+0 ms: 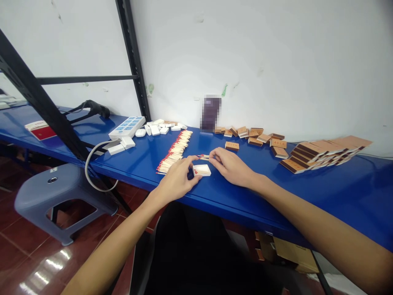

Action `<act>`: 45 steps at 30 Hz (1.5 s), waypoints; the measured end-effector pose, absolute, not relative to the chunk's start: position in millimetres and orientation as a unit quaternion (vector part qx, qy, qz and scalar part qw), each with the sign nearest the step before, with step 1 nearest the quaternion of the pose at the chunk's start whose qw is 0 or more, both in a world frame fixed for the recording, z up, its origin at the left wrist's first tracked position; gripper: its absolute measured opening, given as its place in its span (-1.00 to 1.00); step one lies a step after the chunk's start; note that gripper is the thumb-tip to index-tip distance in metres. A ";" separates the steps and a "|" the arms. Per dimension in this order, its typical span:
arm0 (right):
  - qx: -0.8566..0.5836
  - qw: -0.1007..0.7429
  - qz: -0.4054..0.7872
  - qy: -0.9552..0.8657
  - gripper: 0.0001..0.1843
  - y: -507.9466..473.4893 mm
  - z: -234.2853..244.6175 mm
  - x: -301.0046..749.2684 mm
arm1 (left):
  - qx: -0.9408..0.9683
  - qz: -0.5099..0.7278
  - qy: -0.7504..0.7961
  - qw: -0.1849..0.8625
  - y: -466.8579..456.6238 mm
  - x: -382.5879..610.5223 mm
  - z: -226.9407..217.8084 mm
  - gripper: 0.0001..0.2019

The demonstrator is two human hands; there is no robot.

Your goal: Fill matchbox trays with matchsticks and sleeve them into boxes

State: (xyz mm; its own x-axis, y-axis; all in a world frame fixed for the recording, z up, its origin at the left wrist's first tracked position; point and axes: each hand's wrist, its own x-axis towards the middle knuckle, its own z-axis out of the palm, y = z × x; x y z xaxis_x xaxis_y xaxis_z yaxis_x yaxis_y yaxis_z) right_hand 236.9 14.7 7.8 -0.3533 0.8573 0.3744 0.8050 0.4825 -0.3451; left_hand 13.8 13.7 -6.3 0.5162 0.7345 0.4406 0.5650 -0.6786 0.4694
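My left hand [178, 178] curls around the left end of a small white matchbox tray [207, 172] on the blue table. Its thumb lies along the near side, and its index finger reaches over the far side. A few matches with red heads lie inside the tray. Just beyond the tray, my right hand [229, 166] pinches a few matches [204, 156] between thumb and fingers, their heads pointing left toward my left fingertips. Beside my left hand, a long row of loose red-headed matches [175, 150] runs away toward the wall.
White trays [155, 129] lie at the back left near a white device with blue labels [128, 126]. Brown matchbox sleeves [254, 134] are scattered at the back, with stacked matchboxes [319, 152] on the right. A dark pixelated object [211, 113] leans on the wall. A stool [61, 192] stands left.
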 end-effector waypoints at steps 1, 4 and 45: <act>-0.490 0.264 0.054 -0.829 -0.80 11.8 8.8 235.0 | 0.859 0.316 0.379 0.135 13.8 13.8 -6.2 -0.52; -0.450 0.249 0.057 -0.856 -0.81 5.8 9.9 231.7 | 0.859 0.321 0.376 0.137 14.1 13.8 -6.4 -0.54; -0.403 0.223 0.046 -0.886 -0.83 -0.1 11.4 227.0 | 0.869 0.315 0.356 0.136 10.5 13.6 -0.7 -0.72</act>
